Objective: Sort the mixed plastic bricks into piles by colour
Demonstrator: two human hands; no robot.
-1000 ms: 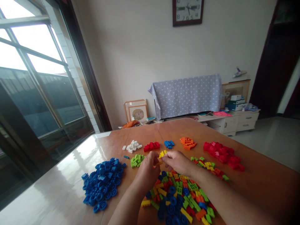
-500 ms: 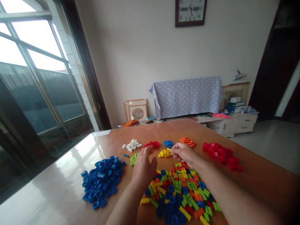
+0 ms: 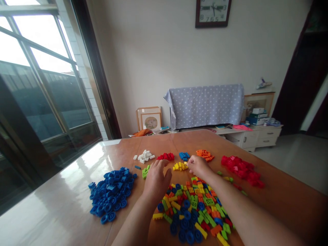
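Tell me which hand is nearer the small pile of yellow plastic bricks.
Right: the right hand is at the right end of the yellow pile, touching or nearly so; the left hand is apart, to its left.

Numerals 3, 5, 6, 7, 8 on the wall clock

Right fingers by yellow bricks; mixed heap nearer

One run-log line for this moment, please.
left hand: open, partly hiding green brick pile | right hand: at right end of yellow brick pile, grip unclear | mixed-colour pile: nearer camera than yellow
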